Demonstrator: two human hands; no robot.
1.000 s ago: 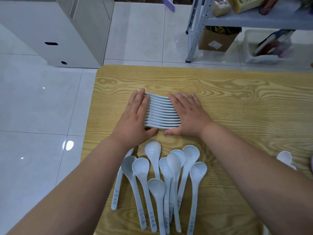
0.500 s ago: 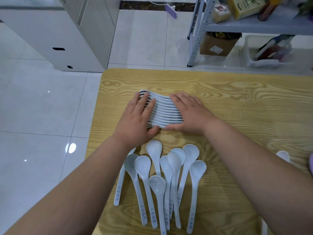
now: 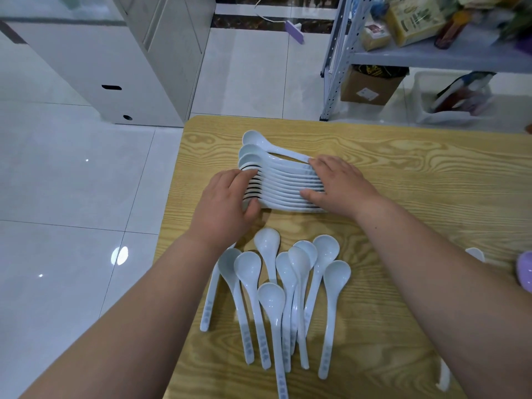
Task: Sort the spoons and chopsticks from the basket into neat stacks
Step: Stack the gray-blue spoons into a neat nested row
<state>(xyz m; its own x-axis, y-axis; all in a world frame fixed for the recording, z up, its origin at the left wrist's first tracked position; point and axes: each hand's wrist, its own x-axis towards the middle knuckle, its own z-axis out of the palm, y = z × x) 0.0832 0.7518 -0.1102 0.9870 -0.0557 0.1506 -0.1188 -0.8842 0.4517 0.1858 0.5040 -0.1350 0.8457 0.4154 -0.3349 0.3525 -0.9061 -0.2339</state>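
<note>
Table (image 3: 403,174): light wood grain; it carries every spoon; its right and near parts are cut off by the frame.
Loose spoons (image 3: 299,263): pale blue, lying bowl-up near the person, handles toward the near edge; several overlap, so an exact count is hard; they lie as they did half a second ago.
Spoon row (image 3: 285,191): nested on its side across the far-left part of the table, bowls left, handles right; half a second ago it was tight, now the three farthest spoons fan out and bare wood shows behind the farthest handle.
Left hand (image 3: 227,203): fingers, straight before, now curl over the bowl end with the thumb at the near side, gripping the row; it hides the nearer bowls.
Right hand (image 3: 339,182): lies spread over the handle ends, pressing, clasping nothing; the handle tips are hidden.
Purple object (image 3: 524,272): cut off at the right edge; cannot tell what it is.
Edge spoon (image 3: 475,254): only its bowl shows.
</note>
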